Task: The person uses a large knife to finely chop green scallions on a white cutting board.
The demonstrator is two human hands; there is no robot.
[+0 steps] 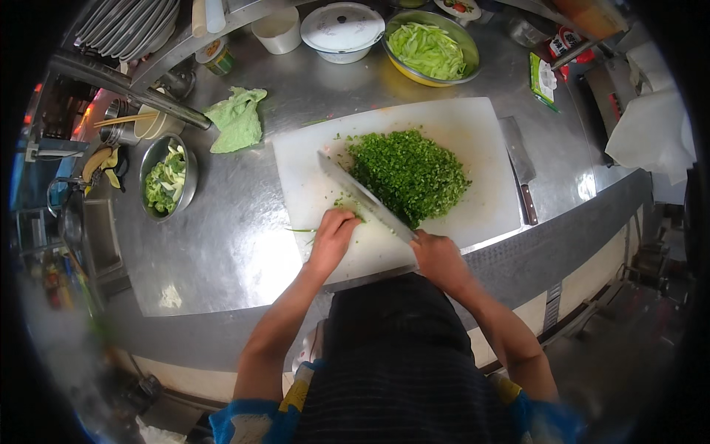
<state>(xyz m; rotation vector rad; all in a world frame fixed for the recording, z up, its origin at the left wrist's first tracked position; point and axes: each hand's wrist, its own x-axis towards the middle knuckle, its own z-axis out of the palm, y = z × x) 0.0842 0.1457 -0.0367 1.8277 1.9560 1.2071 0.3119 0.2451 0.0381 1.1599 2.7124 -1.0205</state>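
On a white cutting board [482, 139] lies a large heap of finely chopped green herbs or scallions [413, 172]. My right hand [441, 258] grips the handle of a kitchen knife [363, 194], whose broad blade slants up and left along the heap's left edge. Just left of the blade, my left hand [334, 233] holds down a small bunch of green stalks with its fingers bent; one stalk sticks out to its left. A second cleaver [518, 150] with a brown wooden handle lies along the board's right side, on the steel counter.
A steel bowl of cut vegetables [191, 186] stands at left, a crumpled green cloth [238, 119] behind it. Along the back are a white lidded enamel bowl [343, 28] and a yellow bowl of sliced greens [474, 55]. A metal shelf post [177, 108] juts in at upper left.
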